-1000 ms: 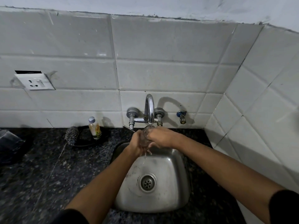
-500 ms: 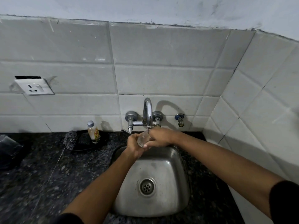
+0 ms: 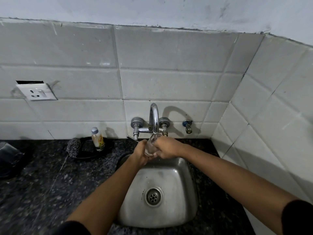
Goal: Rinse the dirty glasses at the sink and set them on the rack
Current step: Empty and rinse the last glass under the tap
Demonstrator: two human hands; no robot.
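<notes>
Both hands are wrapped round one glass: left hand cupping its lower side, right hand gripping from the other. Since a second ago the glass has come up with its mouth right under the faucet, above the sink. So we're mid-rinse, I'd say. No rack in view yet.

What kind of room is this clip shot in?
Most likely a small home kitchen: a steel sink set in a dark granite counter, a wall-mounted tap on white tiles, and a scrubber nearby.
</notes>
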